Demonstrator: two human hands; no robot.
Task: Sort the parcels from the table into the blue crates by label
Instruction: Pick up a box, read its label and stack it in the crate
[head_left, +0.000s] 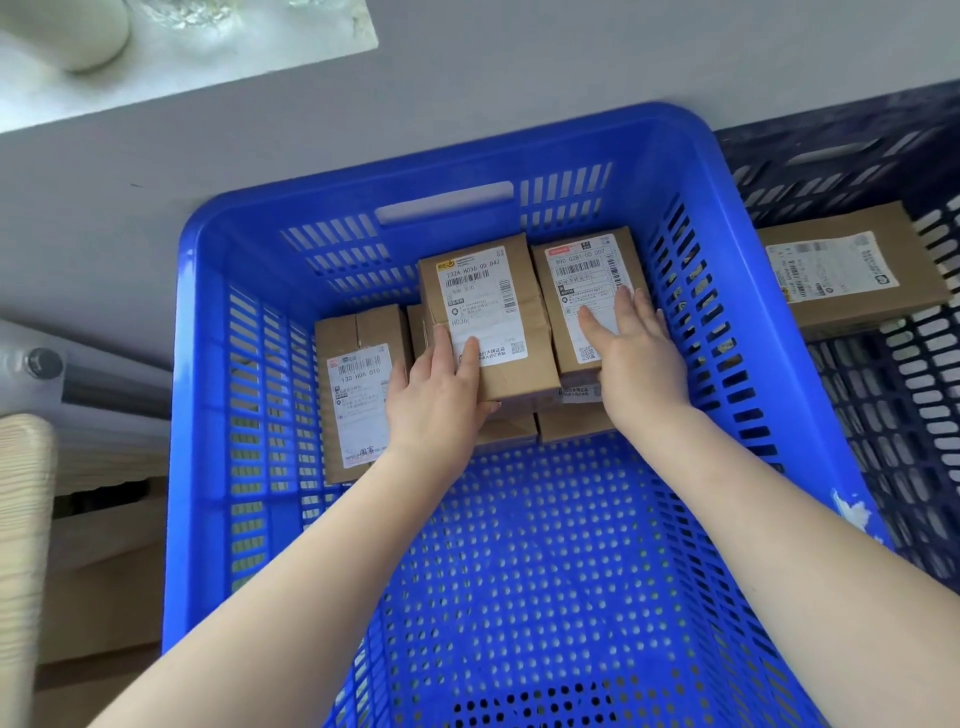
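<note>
Inside the blue crate (691, 171), the left hand (441, 400) grips the parcel (483, 317) labelled "232A H036-00 042". The right hand (634, 348) rests flat on the adjacent parcel (576, 270), labelled "890-0281-00 007".

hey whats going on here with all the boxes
A person is sorting parcels into a blue crate. The left hand grips the near end of the middle parcel, which sits tilted on top of other parcels; the right hand lies flat on the parcel beside it. Another parcel lies by the crate's left wall. One more parcel sits in the darker crate to the right.
</note>
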